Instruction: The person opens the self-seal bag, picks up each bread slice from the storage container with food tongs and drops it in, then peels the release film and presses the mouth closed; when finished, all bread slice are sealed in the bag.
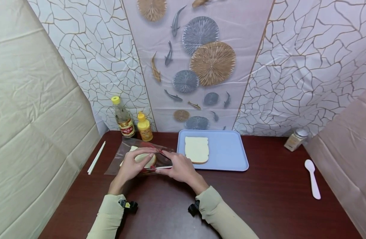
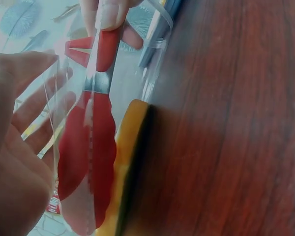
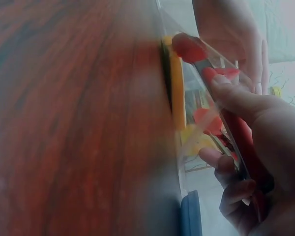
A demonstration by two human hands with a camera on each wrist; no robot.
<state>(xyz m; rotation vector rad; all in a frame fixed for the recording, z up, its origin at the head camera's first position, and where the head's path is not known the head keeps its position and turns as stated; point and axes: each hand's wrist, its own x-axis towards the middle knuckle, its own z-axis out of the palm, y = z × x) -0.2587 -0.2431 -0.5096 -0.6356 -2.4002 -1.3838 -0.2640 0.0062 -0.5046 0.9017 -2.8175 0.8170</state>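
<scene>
Inside a clear plastic bag [image 1: 115, 165] on the left half of the table lies bread [image 1: 148, 161], its crust [image 2: 130, 128] low against the tabletop in the left wrist view. My right hand [image 1: 182, 167] grips red-handled tongs [image 3: 242, 140], thumb along one arm and fingers curled round the other. Their red scalloped heads [image 2: 105, 142] point left over the bread, with clear film across them. My left hand [image 1: 131, 164] pinches the film of the bag between thumb and fingers, beside the tong heads. Part of the bread is hidden under both hands.
A blue tray [image 1: 226, 151] with one bread slice [image 1: 196, 149] stands right of the bag. Behind are a glass sauce bottle [image 1: 124, 121] and a yellow squeeze bottle [image 1: 144, 127]. Chopsticks [image 1: 96, 158] lie at left; a shaker jar [image 1: 296, 140] and a white spoon [image 1: 313, 179] at right.
</scene>
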